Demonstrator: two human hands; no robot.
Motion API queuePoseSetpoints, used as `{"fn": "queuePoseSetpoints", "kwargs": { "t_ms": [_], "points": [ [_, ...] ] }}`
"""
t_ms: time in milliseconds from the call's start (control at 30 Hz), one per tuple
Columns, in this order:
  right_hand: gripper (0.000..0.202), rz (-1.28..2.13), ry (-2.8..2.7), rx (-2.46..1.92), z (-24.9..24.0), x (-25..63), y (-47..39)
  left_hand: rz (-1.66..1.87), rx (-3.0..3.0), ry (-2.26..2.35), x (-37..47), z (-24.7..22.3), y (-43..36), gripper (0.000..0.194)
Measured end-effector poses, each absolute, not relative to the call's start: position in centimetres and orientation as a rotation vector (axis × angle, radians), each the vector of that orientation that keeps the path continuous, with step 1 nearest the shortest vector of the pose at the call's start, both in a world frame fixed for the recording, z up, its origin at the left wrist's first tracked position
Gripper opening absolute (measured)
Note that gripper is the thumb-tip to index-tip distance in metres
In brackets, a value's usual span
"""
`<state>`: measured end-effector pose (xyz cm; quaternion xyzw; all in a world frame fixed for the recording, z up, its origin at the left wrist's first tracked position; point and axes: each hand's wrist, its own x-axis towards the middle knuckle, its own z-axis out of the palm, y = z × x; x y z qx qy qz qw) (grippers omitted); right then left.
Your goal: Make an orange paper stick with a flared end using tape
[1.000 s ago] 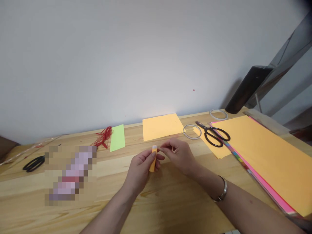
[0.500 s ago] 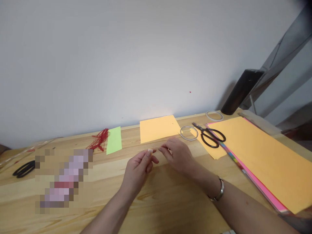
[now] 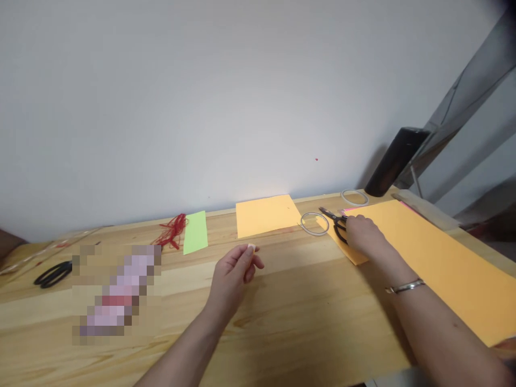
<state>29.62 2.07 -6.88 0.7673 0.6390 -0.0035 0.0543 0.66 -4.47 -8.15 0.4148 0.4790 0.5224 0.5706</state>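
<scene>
Over the middle of the wooden table, my left hand point(image 3: 236, 271) pinches a small pale piece point(image 3: 251, 247) between thumb and forefinger. My right hand point(image 3: 366, 235), with a silver bangle on its wrist, lies over the handles of the black scissors point(image 3: 331, 213) at the right. Its fingers are curled down and mostly hidden, so whether they grip the handles does not show. The scissors' blades point to the back left, beside a roll of thin tape point(image 3: 315, 223). Orange paper point(image 3: 435, 258) lies under and to the right of that hand.
Along the wall lie an orange sheet point(image 3: 266, 215), a green sheet point(image 3: 195, 232) and red string point(image 3: 173, 230). A second pair of scissors point(image 3: 54, 274) and a blurred-out object point(image 3: 121, 290) are at the left. Another tape roll point(image 3: 355, 197) and a black cylinder point(image 3: 396, 161) stand back right.
My right hand has moved away from my left hand, rightward onto the scissors' handles. My left hand still pinches the small piece. The view has shifted slightly.
</scene>
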Motion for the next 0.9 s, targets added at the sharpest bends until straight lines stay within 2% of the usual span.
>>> {"fn": "queuePoseSetpoints", "kwargs": {
  "t_ms": [200,300,333,400,433,533,900],
  "points": [
    [0.038,0.071,1.883,2.560,-5.7,30.0,1.9,1.247,0.996,1.102,0.6,-7.8,-4.5,0.026],
    [0.032,0.075,2.199,2.729,-3.6,28.5,1.1,1.248,1.017,1.117,0.6,-7.7,-4.5,0.026],
    [0.027,-0.096,2.388,2.695,-2.9,27.5,0.7,1.249,1.026,1.123,0.6,-7.7,-4.6,0.026],
    [0.019,-0.652,2.779,2.450,-1.9,24.8,-0.3,1.248,1.044,1.129,0.6,-7.8,-4.6,0.027],
    [0.021,-0.864,2.901,2.290,-1.6,23.4,-0.9,1.248,1.052,1.130,0.6,-7.8,-4.6,0.027],
    [0.035,-1.102,3.125,1.872,-1.9,20.1,-2.2,1.253,1.061,1.132,0.7,-7.8,-4.5,0.027],
    [0.037,-0.820,3.089,1.687,-5.0,19.6,-2.9,1.224,1.114,1.112,0.6,-8.1,-4.6,0.024]
  ]
}}
